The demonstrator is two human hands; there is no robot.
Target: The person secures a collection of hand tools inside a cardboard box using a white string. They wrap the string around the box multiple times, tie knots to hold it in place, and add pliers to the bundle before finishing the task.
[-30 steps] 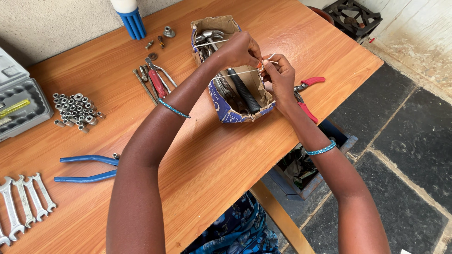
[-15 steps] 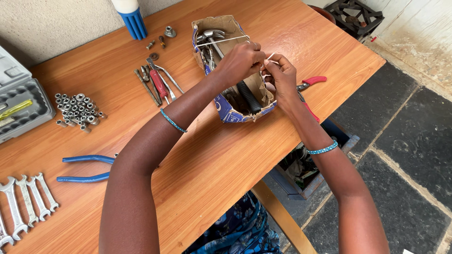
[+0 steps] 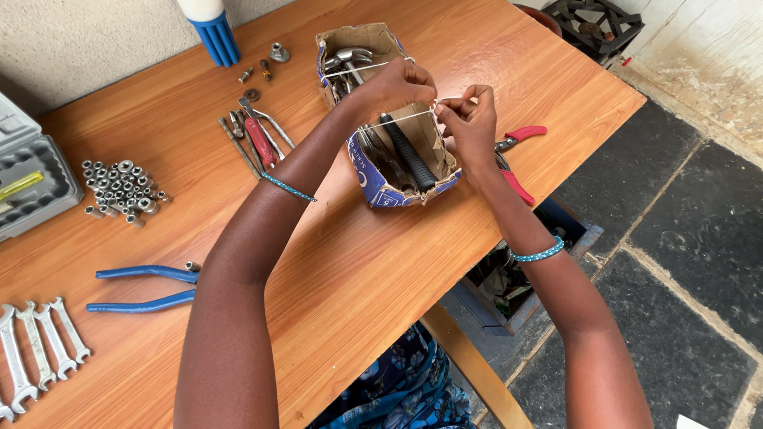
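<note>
String [image 3: 397,119] pinched taut over tool box [image 3: 373,187] by both hands [image 3: 401,83]

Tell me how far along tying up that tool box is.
Done: tools sit inside the cardboard box, with string stretched across its top. In hand: the left hand and right hand pinch the string above the box. Left: no finished knot shows.

We see the wooden desk [image 3: 381,278] bearing a cardboard box [image 3: 373,179], sockets [image 3: 121,188], blue pliers [image 3: 143,287], spanners [image 3: 36,349] and red-handled pliers [image 3: 515,159].
</note>
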